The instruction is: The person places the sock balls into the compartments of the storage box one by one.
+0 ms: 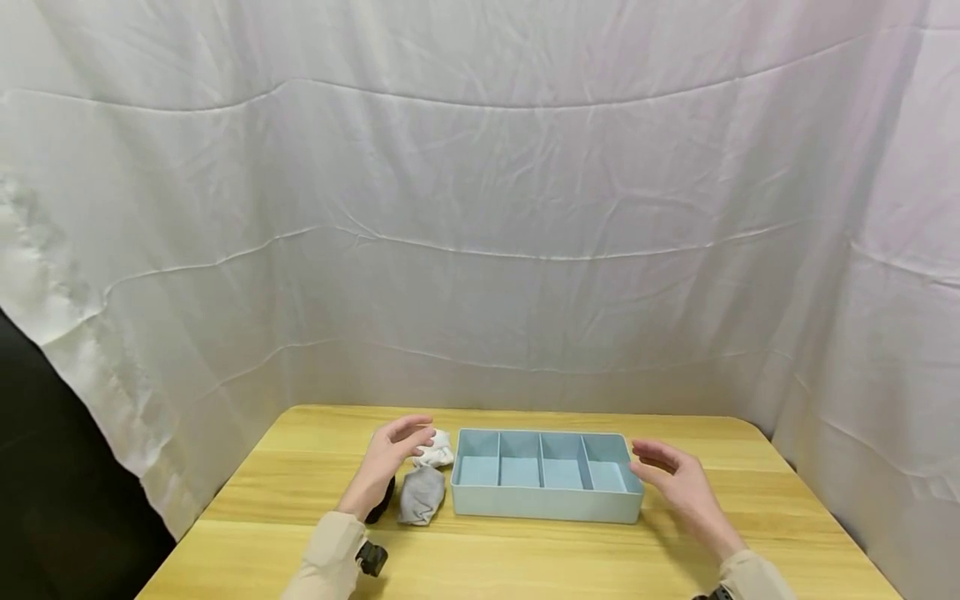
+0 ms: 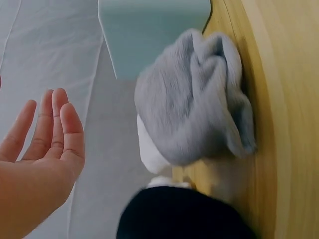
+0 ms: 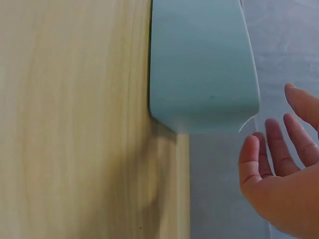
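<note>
A pale blue-green box (image 1: 547,504) with several compartments in a row stands on the table, nothing inside it. To its left lie three soft fabric bundles that look like rolled socks: a grey one (image 2: 189,104), a white one (image 1: 435,448) behind it and a black one (image 2: 179,214), partly hidden by my left arm in the head view. My left hand (image 1: 385,460) hovers above the bundles, fingers relaxed and holding nothing. Off the box's right end, my right hand (image 3: 281,179) hangs with loosely bent fingers, apart from the wall in the right wrist view.
The wooden table (image 1: 525,558) has rounded far corners. White cloth (image 1: 525,183) hangs behind it and along both sides. A dark area (image 1: 67,467) shows past the cloth at the left. Each wrist wears a small black device (image 1: 371,558).
</note>
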`<action>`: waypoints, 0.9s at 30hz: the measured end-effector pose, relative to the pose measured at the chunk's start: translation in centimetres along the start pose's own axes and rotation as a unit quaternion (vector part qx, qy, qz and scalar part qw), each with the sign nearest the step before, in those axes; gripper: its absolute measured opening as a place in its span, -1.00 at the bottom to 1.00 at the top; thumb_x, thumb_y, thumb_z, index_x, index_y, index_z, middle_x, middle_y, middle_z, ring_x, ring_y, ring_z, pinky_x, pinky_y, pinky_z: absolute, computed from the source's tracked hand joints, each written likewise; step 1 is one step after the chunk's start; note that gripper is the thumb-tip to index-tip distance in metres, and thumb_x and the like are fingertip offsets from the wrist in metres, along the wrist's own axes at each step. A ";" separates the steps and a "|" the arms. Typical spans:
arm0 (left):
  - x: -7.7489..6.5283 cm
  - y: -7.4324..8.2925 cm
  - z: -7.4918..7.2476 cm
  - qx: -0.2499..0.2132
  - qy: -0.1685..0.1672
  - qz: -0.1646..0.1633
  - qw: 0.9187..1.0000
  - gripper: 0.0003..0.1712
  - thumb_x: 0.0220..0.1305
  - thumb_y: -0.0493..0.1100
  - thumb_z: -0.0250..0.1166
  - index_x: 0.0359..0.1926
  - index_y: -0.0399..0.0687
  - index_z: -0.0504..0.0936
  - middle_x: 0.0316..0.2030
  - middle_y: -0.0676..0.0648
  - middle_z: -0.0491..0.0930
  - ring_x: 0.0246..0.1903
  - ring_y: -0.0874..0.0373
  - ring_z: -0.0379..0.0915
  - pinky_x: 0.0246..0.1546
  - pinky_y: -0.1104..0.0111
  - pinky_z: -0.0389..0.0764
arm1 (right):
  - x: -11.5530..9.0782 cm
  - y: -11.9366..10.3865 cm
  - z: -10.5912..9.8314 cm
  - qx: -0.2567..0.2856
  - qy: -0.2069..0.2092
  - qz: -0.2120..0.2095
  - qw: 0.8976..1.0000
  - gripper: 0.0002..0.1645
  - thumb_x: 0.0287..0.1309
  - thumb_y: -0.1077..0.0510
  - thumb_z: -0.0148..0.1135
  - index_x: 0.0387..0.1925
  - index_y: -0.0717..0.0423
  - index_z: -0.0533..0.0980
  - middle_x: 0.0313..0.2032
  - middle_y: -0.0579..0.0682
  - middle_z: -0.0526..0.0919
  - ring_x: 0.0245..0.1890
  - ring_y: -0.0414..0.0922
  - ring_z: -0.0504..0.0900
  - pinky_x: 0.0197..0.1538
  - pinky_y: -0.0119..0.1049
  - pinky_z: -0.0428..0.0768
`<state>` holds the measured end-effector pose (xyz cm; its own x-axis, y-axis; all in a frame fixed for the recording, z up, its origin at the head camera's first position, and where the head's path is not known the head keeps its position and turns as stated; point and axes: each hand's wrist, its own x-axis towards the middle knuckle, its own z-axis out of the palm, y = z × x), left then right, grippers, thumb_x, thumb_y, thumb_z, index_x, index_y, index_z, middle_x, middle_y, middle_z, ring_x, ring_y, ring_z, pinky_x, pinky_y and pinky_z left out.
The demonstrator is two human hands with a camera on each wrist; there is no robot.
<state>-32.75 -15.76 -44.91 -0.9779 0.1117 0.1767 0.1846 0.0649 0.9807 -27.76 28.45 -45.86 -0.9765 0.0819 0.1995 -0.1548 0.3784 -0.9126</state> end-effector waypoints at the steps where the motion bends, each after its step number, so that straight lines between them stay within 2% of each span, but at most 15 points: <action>1: -0.1 -0.1 -0.3 -0.001 0.001 -0.002 1.000 -0.58 0.27 -0.06 0.35 0.11 -0.11 0.62 0.05 -0.28 0.63 -0.13 0.04 0.62 -0.05 0.13 0.57 | 0.0 0.1 -0.1 -0.005 -0.006 0.001 1.000 -0.36 0.22 0.14 0.34 0.25 0.35 0.41 0.21 0.29 0.52 0.11 -0.13 0.57 -0.01 -0.66 0.45; 4: -0.3 -0.3 -1.2 0.003 0.004 -0.006 1.000 -0.56 0.28 -0.09 0.35 0.13 -0.13 0.60 0.05 -0.28 0.62 -0.09 -0.02 0.60 -0.09 0.22 0.56 | -0.1 0.4 -0.2 -0.003 -0.031 0.018 0.999 -0.27 0.23 0.13 0.32 0.34 0.35 0.31 0.31 0.32 0.40 0.27 0.11 0.45 0.01 -0.67 0.42; 7: -0.3 -0.4 -2.2 0.005 0.004 -0.004 1.000 -0.54 0.27 -0.12 0.35 0.17 -0.16 0.58 0.02 -0.26 0.64 -0.07 -0.01 0.59 -0.12 0.30 0.57 | -0.1 0.7 -0.4 0.014 -0.063 0.037 0.997 -0.18 0.24 0.14 0.31 0.41 0.35 0.19 0.39 0.32 0.27 0.36 0.22 0.32 0.09 -0.58 0.48; 11: -0.5 -0.9 -3.5 0.010 -0.008 -0.003 1.000 -0.50 0.26 -0.16 0.36 0.19 -0.20 0.54 0.03 -0.27 0.62 -0.08 0.15 0.59 -0.08 0.33 0.60 | -0.1 1.2 -0.5 0.030 -0.099 0.060 0.993 -0.11 0.26 0.14 0.29 0.46 0.33 0.08 0.44 0.31 0.15 0.40 0.24 0.25 0.21 -0.30 0.52; 15: -0.8 -1.5 -4.7 0.014 -0.013 -0.008 1.000 -0.45 0.25 -0.17 0.37 0.24 -0.22 0.50 0.09 -0.36 0.56 -0.08 0.23 0.59 -0.03 0.34 0.58 | -0.2 1.5 -0.6 0.013 -0.119 0.068 0.990 -0.09 0.25 0.08 0.31 0.46 0.32 0.10 0.45 0.32 0.14 0.39 0.28 0.23 0.26 -0.13 0.48; 21: -1.1 -2.6 -6.2 0.007 -0.020 -0.005 1.000 -0.35 0.21 -0.24 0.39 0.30 -0.31 0.42 0.10 -0.39 0.54 -0.05 0.15 0.60 -0.01 0.42 0.59 | -0.1 1.7 -0.6 0.009 -0.138 0.064 0.988 -0.09 0.23 0.10 0.33 0.46 0.33 0.11 0.45 0.34 0.12 0.38 0.33 0.22 0.26 -0.07 0.47; 24: -1.1 -3.1 -7.1 0.006 -0.024 -0.010 1.000 -0.31 0.22 -0.26 0.37 0.33 -0.34 0.36 0.11 -0.35 0.55 -0.01 0.17 0.59 0.01 0.47 0.55 | 0.0 1.8 -0.6 0.013 -0.144 0.066 0.987 -0.08 0.22 0.11 0.33 0.46 0.31 0.10 0.45 0.34 0.11 0.37 0.34 0.23 0.26 -0.07 0.47; 27: -1.2 -3.6 -7.9 0.010 -0.032 -0.014 0.999 -0.29 0.23 -0.29 0.35 0.35 -0.38 0.31 0.16 -0.39 0.51 0.01 0.18 0.57 0.03 0.49 0.53 | 0.0 2.1 -0.6 0.020 -0.148 0.071 0.986 -0.07 0.21 0.12 0.34 0.48 0.27 0.09 0.46 0.33 0.10 0.37 0.34 0.23 0.26 -0.04 0.47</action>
<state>-33.01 -24.00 -47.99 -0.9745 0.1731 0.1429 0.1599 0.0884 0.9832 -28.04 29.79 -47.55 -0.9889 -0.1437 -0.0387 -0.0135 0.3454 -0.9384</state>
